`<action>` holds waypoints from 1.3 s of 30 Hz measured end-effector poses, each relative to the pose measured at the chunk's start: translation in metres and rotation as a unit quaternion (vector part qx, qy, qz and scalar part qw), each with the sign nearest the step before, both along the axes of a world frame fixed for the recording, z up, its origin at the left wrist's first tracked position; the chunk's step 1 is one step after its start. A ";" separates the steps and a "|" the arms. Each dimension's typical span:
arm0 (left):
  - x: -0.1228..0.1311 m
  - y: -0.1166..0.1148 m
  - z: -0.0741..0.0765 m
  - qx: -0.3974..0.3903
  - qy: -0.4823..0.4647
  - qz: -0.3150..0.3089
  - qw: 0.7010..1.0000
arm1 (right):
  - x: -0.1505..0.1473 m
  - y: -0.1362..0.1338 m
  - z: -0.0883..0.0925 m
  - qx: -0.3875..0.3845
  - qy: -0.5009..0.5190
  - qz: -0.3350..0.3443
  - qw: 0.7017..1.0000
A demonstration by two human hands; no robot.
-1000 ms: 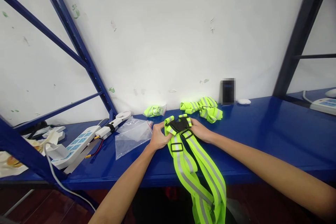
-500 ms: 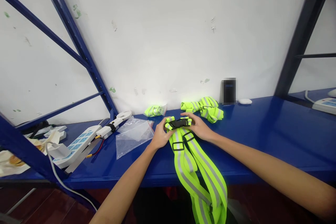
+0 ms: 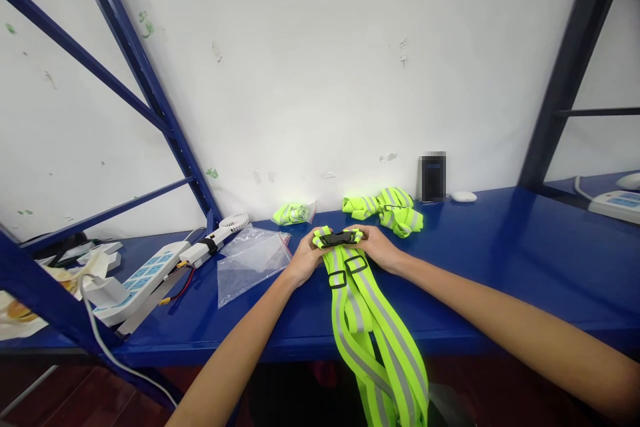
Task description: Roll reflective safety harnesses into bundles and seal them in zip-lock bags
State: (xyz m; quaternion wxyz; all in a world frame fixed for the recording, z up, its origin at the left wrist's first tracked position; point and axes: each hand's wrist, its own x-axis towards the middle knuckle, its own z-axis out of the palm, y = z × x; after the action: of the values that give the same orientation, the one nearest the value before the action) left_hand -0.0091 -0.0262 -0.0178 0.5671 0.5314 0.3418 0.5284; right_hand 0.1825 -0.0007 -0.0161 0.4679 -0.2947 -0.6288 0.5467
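Between my two hands is a neon-yellow reflective harness (image 3: 383, 320) with grey stripes. Its black side-release buckle (image 3: 340, 238) faces me, and the two halves look joined. My left hand (image 3: 307, 257) grips the strap at the buckle's left end. At the right end, my right hand (image 3: 379, 247) pinches the strap, its fingertips partly behind the buckle. Two black strap sliders sit just below, the left slider (image 3: 337, 279) lower than the right slider (image 3: 356, 264). The long straps hang over the table's front edge, their lower ends out of frame.
Rolled reflective straps (image 3: 400, 210) and a bagged one (image 3: 293, 213) lie by the wall. Clear plastic bags (image 3: 253, 260) are left of my hands, near a white handheld fan (image 3: 234, 221) and a power strip (image 3: 145, 283). A dark pixelated object (image 3: 433, 177) and a white case (image 3: 463, 197) stand back right.
My right fingers have come down from above the buckle and closed on its right end. The view has shifted slightly; the straps still hang from my hands.
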 end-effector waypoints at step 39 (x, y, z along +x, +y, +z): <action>0.036 0.030 -0.011 -0.044 -0.027 0.070 0.996 | 0.008 0.017 0.005 0.363 -0.238 -0.215 0.875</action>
State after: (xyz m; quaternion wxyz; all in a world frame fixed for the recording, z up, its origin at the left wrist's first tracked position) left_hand 0.0268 0.0034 -0.0285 0.5609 0.4656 0.3857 0.5656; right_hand 0.1909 0.0164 -0.0110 0.4838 -0.3533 -0.7967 0.0792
